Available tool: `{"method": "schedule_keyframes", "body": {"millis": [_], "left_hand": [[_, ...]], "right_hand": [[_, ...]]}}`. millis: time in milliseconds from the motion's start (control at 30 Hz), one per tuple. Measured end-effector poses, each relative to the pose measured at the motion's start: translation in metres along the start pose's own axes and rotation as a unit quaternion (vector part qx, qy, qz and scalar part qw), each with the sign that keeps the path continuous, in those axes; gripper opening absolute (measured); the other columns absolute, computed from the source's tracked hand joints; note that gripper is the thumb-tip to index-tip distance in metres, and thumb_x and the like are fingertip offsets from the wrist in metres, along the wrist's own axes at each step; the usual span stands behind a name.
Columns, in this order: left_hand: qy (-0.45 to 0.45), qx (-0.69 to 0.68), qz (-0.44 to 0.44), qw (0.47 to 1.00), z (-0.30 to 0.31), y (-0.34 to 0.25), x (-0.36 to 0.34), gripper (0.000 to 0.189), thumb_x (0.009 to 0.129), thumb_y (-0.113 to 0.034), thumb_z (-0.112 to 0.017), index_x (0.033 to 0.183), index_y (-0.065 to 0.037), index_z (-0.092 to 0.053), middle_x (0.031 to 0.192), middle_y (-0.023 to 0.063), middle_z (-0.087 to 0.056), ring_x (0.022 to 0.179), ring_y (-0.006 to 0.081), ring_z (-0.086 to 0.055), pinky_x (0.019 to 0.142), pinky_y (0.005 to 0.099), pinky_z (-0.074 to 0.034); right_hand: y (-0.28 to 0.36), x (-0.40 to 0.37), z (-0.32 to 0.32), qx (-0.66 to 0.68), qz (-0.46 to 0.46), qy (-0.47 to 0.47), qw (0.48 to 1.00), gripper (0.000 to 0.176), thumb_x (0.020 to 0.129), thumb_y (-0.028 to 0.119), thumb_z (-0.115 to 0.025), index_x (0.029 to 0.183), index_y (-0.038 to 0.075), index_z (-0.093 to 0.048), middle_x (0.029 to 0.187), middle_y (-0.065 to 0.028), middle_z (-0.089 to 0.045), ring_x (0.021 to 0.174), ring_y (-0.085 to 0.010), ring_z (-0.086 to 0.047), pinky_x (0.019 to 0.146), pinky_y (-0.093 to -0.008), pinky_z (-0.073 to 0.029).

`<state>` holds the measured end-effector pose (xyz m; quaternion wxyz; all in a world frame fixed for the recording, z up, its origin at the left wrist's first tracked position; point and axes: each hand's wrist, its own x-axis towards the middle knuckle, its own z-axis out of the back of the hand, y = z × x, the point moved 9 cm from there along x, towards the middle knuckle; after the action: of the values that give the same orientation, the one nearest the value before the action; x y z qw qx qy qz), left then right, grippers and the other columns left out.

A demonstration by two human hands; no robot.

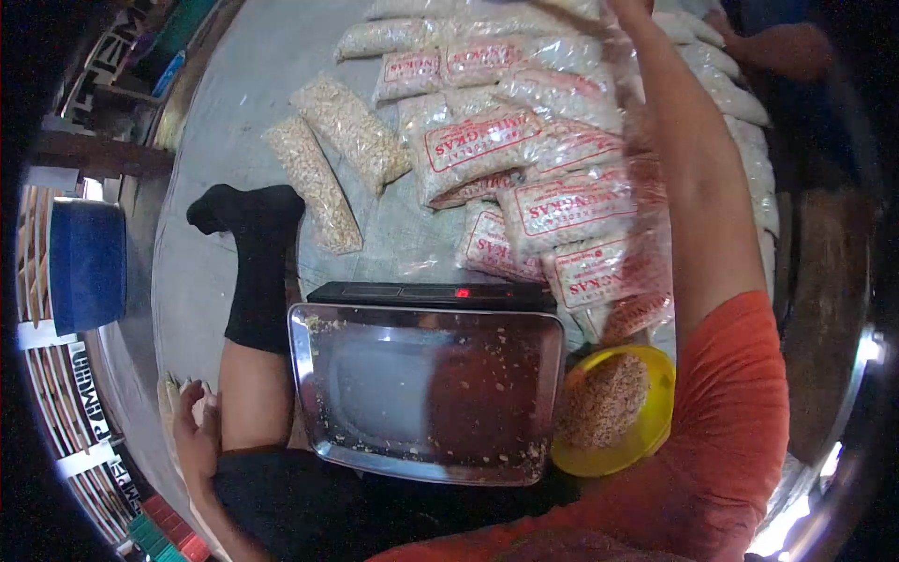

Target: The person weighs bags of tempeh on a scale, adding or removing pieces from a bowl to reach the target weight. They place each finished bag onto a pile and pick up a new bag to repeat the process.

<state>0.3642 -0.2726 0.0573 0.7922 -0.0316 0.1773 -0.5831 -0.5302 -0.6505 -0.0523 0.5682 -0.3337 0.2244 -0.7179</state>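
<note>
the metal tray (pixel 403 384) rests level-sided in front of the person's torso, between the black-socked leg and the yellow bowl (pixel 659 412). its interior is bare over most of the base, with pale crumbs scattered along the rim and in the corners. a black scale (pixel 375 294) projects along the far edge of the tray; its display shows a red lit character.

the yellow bowl sits just beside the right side of the tray, tilted, and contains a heap of brownish granular material (pixel 609 403).

left hand (pixel 195 438): located low at the left, beside the bare knee, fingers partly curled upward. whether it grasps anything cannot be told. right hand (pixel 634 6): located at the top edge, cut off by the view, at the end of the raised right arm, above the filled bags. its state cannot be told.

clear printed bags (pixel 482 140), filled with pale contents and marked with red lettering, lie overlapped beyond the scale on a grey sheet (pixel 234 103). two unprinted bags (pixel 351 131) lie to the left of this pile, near the black sock (pixel 255 253). a blue container (pixel 88 262) stands at the far left. part of another person (pixel 787 49) shows at the upper right.
</note>
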Motion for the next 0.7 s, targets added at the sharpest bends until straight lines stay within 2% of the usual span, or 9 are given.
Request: {"method": "schedule_keyframes", "body": {"millis": [67, 200, 300, 400, 467, 500, 600, 667, 700], "left_hand": [[-0.002, 0.015, -0.008, 1.000, -0.007, 0.006, 0.002, 0.050, 0.102, -0.030, -0.064, 0.139, 0.002, -0.058, 0.134, 0.0225, -0.065, 0.128, 0.0331, -0.060, 0.111, 0.0413, -0.043], [-0.008, 0.014, -0.005, 1.000, -0.030, 0.043, 0.004, 0.056, 0.100, -0.040, -0.065, 0.138, 0.000, -0.060, 0.132, 0.0266, -0.065, 0.126, 0.0396, -0.062, 0.108, 0.0460, -0.045], [-0.021, -0.006, -0.006, 1.000, -0.047, 0.069, 0.005, 0.061, 0.098, -0.050, -0.063, 0.138, -0.003, -0.060, 0.133, 0.0255, -0.065, 0.126, 0.0406, -0.062, 0.108, 0.0473, -0.045], [-0.012, -0.012, -0.006, 1.000, -0.061, 0.089, 0.012, 0.065, 0.097, -0.058, -0.061, 0.138, -0.007, -0.061, 0.134, 0.0224, -0.066, 0.126, 0.0404, -0.061, 0.108, 0.0470, -0.045], [-0.019, 0.000, -0.007, 1.000, -0.062, 0.092, 0.012, 0.065, 0.097, -0.058, -0.060, 0.138, -0.008, -0.061, 0.134, 0.0213, -0.066, 0.127, 0.0398, -0.061, 0.109, 0.0473, -0.043], [-0.031, 0.016, -0.005, 0.999, -0.062, 0.093, 0.012, 0.065, 0.097, -0.059, -0.059, 0.138, -0.009, -0.062, 0.134, 0.0201, -0.067, 0.127, 0.0393, -0.061, 0.110, 0.0476, -0.042], [-0.051, 0.056, -0.023, 0.997, -0.071, 0.097, 0.023, 0.060, 0.097, -0.057, -0.060, 0.135, -0.011, -0.064, 0.130, 0.0188, -0.068, 0.124, 0.0381, -0.063, 0.111, 0.0501, -0.039], [-0.080, 0.092, -0.039, 0.992, -0.063, 0.072, 0.008, 0.058, 0.096, -0.055, -0.060, 0.134, -0.010, -0.065, 0.129, 0.0187, -0.068, 0.122, 0.0376, -0.063, 0.111, 0.0515, -0.038], [-0.112, 0.134, -0.050, 0.983, -0.057, 0.060, -0.002, 0.056, 0.096, -0.053, -0.061, 0.132, -0.010, -0.065, 0.127, 0.0187, -0.069, 0.120, 0.0372, -0.064, 0.111, 0.0530, -0.038]], "right_hand": [[-0.041, 0.012, -0.026, 0.188, -0.219, -0.069, 0.955, 0.020, 0.093, 0.017, -0.063, 0.099, 0.014, -0.081, 0.094, -0.0143, -0.077, 0.080, -0.0301, -0.075, 0.063, -0.0439, -0.059], [-0.111, -0.065, 0.043, 0.114, -0.179, -0.103, 0.972, 0.016, 0.085, 0.007, -0.064, 0.091, 0.006, -0.079, 0.093, -0.0178, -0.075, 0.082, -0.0347, -0.074, 0.064, -0.0468, -0.058], [-0.216, -0.184, 0.112, 0.656, -0.268, -0.147, 0.690, 0.037, 0.099, 0.033, -0.062, 0.112, 0.000, -0.071, 0.098, -0.0129, -0.071, 0.088, -0.0190, -0.063, 0.080, -0.0355, -0.051], [-0.287, -0.325, 0.249, 0.617, -0.227, -0.252, 0.710, 0.025, 0.100, 0.026, -0.059, 0.104, 0.005, -0.073, 0.087, -0.0034, -0.064, 0.077, -0.0105, -0.055, 0.069, -0.0306, -0.046], [-0.305, -0.393, 0.241, 0.801, -0.296, -0.140, 0.501, 0.021, 0.099, 0.023, -0.059, 0.100, 0.008, -0.073, 0.089, -0.0032, -0.065, 0.079, -0.0126, -0.056, 0.071, -0.0324, -0.046], [-0.322, -0.421, 0.228, 0.697, -0.297, -0.060, 0.650, 0.021, 0.100, 0.022, -0.058, 0.103, 0.008, -0.073, 0.092, -0.0035, -0.066, 0.081, -0.0144, -0.058, 0.074, -0.0334, -0.048], [-0.299, -0.517, 0.166, 0.627, -0.289, 0.036, 0.722, 0.024, 0.099, 0.020, -0.051, 0.101, 0.004, -0.069, 0.093, -0.0171, -0.067, 0.081, -0.0291, -0.063, 0.076, -0.0449, -0.050], [-0.254, -0.557, 0.113, 0.283, -0.141, 0.017, 0.949, 0.034, 0.100, 0.029, -0.055, 0.100, -0.002, -0.070, 0.091, -0.0146, -0.069, 0.085, -0.0220, -0.064, 0.071, -0.0440, -0.050], [-0.227, -0.577, 0.066, 0.260, -0.123, 0.040, 0.957, 0.034, 0.099, 0.029, -0.056, 0.097, -0.001, -0.071, 0.094, -0.0178, -0.070, 0.088, -0.0285, -0.066, 0.073, -0.0460, -0.051]]}}
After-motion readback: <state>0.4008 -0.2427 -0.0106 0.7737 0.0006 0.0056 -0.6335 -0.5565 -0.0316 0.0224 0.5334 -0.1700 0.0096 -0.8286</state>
